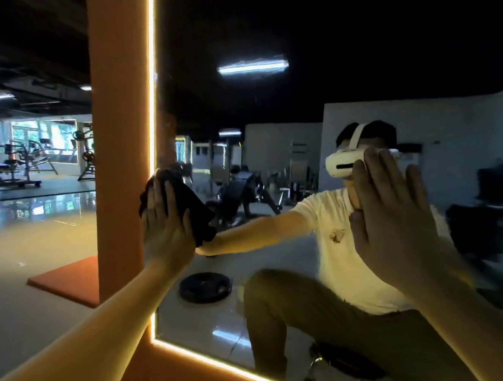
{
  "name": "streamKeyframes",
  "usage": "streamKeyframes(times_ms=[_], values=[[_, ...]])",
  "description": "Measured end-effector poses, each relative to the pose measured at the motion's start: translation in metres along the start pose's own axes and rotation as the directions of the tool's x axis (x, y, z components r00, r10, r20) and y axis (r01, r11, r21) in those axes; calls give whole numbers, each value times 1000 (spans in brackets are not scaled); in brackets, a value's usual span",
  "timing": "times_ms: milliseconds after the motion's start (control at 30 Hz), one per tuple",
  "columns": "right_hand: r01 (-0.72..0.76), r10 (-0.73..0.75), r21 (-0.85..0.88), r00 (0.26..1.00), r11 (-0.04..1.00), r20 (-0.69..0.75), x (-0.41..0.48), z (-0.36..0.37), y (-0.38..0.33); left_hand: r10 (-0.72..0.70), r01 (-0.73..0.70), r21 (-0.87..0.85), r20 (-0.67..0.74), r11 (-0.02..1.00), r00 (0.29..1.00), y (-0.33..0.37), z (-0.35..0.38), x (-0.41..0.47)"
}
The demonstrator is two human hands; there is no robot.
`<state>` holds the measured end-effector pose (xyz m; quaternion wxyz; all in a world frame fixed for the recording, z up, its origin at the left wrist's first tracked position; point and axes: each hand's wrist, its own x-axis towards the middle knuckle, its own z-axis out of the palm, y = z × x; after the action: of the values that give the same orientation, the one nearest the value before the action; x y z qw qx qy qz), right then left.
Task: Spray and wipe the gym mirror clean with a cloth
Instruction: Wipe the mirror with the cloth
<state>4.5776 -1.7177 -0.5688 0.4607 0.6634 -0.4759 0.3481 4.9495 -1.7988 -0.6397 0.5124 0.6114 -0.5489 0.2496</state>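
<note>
Crumpled blk cloth [187, 204] under L hand [165, 227] at mirror [253, 103] edge; R hand [393, 219] further right; both straight-fingered.

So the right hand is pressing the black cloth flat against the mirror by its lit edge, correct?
Not quite: the head view shows the left hand pressing the black cloth flat against the mirror by its lit edge. The right hand holds nothing, fingers straight, palm toward the mirror.
</note>
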Motion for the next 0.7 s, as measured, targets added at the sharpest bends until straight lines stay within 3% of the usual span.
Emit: streamKeyframes(times_ms=[133, 267, 367, 467, 633, 700], values=[[-6, 6, 10, 1000, 1000, -3, -5, -7, 2, -49, 43, -131, -47, 990, 998, 39, 5, -4], [-90, 90, 2, 995, 996, -32, -36, -8, 9, 194, -209, -215, -91, 954, 977, 120, 11, -32], [-122, 122, -1, 993, 993, -3, -60, -8, 20, 299, -313, -238, -93, 920, 950, 186, 16, -55], [-105, 105, -13, 994, 994, 35, -68, -10, 22, 461, -463, -197, -59, 864, 885, 233, 21, -82], [-98, 97, 53, 995, 994, 27, -55, -20, -6, 623, -624, -53, -28, 780, 781, 226, 18, -82], [-45, 41, 74, 998, 996, 55, -53, -16, -22, 622, -623, -24, -25, 782, 782, 203, 17, -74]])
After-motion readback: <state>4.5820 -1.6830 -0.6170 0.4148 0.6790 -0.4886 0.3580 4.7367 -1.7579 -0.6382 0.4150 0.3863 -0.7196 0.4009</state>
